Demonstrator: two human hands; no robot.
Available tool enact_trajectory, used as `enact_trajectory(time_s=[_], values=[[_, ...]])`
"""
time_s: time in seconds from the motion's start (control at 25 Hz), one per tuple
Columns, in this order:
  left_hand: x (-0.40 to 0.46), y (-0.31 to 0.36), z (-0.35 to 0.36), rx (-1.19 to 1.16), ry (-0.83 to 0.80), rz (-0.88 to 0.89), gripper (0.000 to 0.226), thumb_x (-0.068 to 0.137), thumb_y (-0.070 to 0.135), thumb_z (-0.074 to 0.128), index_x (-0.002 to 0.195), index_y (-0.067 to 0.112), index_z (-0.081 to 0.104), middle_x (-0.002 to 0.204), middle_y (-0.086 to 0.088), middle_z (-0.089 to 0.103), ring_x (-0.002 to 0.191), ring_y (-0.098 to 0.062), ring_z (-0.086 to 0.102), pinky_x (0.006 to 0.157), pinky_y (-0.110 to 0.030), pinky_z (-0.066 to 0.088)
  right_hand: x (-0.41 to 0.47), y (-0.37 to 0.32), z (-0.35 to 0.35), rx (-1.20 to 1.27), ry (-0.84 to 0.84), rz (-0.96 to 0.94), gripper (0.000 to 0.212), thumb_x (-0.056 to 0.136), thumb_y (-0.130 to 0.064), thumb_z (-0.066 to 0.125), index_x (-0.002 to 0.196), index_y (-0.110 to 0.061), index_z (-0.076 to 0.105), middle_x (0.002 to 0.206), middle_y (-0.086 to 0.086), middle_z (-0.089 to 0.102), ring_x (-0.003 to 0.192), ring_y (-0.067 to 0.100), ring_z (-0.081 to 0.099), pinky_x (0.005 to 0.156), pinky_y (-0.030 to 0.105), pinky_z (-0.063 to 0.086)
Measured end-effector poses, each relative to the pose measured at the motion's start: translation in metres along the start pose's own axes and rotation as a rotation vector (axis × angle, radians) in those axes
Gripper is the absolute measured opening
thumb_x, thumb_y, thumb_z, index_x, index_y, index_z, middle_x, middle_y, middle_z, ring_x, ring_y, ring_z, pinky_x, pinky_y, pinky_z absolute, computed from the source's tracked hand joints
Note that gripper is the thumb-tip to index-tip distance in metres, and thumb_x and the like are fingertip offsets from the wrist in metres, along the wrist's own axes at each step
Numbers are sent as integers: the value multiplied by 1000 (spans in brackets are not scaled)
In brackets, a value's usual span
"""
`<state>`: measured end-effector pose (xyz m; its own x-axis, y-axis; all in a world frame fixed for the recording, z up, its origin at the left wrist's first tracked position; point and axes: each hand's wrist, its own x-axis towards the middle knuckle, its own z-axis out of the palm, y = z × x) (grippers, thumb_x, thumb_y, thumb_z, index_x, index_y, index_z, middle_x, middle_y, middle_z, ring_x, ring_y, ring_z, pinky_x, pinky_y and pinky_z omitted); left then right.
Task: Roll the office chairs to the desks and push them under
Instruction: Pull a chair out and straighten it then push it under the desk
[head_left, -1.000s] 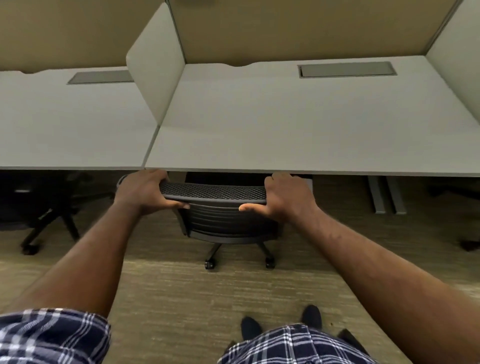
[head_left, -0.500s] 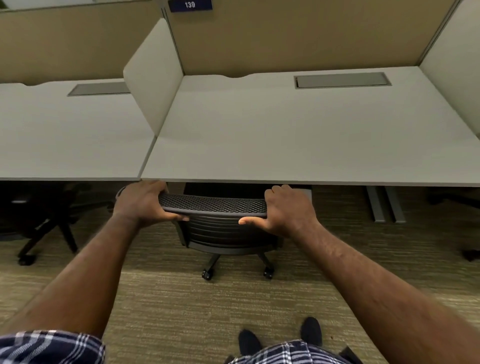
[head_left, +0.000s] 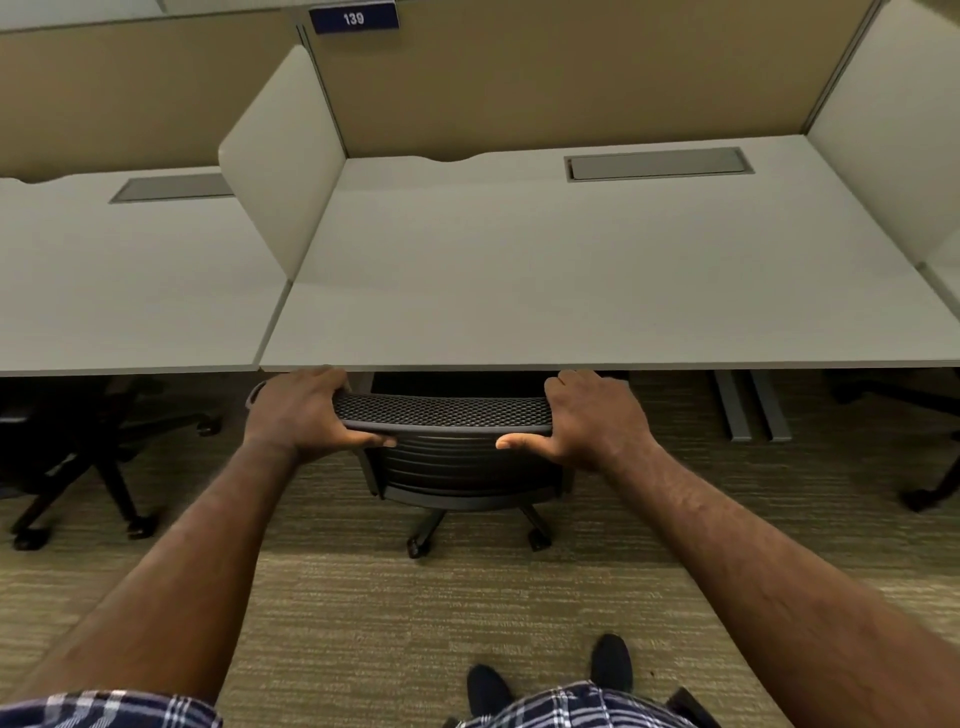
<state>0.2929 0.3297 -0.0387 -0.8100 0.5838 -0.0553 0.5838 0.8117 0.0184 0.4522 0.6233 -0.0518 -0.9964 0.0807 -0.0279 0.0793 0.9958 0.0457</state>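
Observation:
A black mesh-backed office chair (head_left: 447, 447) stands at the front edge of the white desk (head_left: 571, 291), its seat hidden beneath the desktop and only the backrest and castors showing. My left hand (head_left: 301, 410) grips the left end of the backrest's top rail. My right hand (head_left: 592, 415) grips the right end, thumb under the rail. Both sets of knuckles sit right below the desk edge.
A second black chair (head_left: 78, 457) is tucked under the neighbouring desk (head_left: 130, 291) on the left. Another chair's base (head_left: 930, 483) shows at the far right. Grey desk legs (head_left: 748, 405) stand right of my chair. A divider panel (head_left: 280, 161) separates the desks. Carpet lies behind me.
The view has tilted up a little, showing more of the partition and a number sign. Chair and hands keep the same place at the desk edge.

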Motion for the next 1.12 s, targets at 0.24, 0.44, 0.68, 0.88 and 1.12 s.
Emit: enact_trajectory(time_s=[0.24, 0.44, 0.68, 0.88, 1.12], values=[[13, 41, 2, -37, 9, 11, 98, 35, 107, 29, 88, 28, 53, 86, 8, 57, 79, -13, 52, 68, -31, 38, -13, 42, 3, 1, 43, -4, 88, 64, -100, 17, 81, -19, 47, 79, -3, 51, 68, 14, 46, 55, 29, 36], [31, 82, 5, -28, 17, 39, 95, 39, 106, 34, 89, 28, 51, 87, 8, 56, 78, -12, 51, 68, -31, 38, -20, 88, 6, -5, 71, -7, 95, 58, -101, 1, 81, -20, 45, 78, -3, 47, 70, 14, 45, 56, 30, 39], [51, 135, 4, -4, 16, 47, 96, 39, 106, 32, 88, 26, 51, 85, 8, 54, 78, -13, 51, 69, -31, 38, -29, 146, 14, -11, 109, 14, 102, 56, -103, -1, 83, -20, 53, 81, -2, 53, 72, 16, 47, 54, 29, 34], [70, 171, 3, -46, 22, 55, 94, 40, 106, 32, 85, 25, 50, 82, 7, 52, 76, -14, 51, 68, -31, 38, -30, 190, 16, -13, 142, 15, 98, 57, -104, 3, 78, -20, 50, 79, -1, 54, 70, 18, 48, 56, 30, 34], [88, 206, 5, -60, 41, 64, 92, 42, 105, 36, 82, 24, 51, 80, 6, 52, 73, -15, 50, 66, -32, 38, -33, 230, 19, 8, 150, 32, 95, 57, -104, 6, 77, -21, 48, 78, -1, 52, 71, 19, 49, 57, 31, 34]])
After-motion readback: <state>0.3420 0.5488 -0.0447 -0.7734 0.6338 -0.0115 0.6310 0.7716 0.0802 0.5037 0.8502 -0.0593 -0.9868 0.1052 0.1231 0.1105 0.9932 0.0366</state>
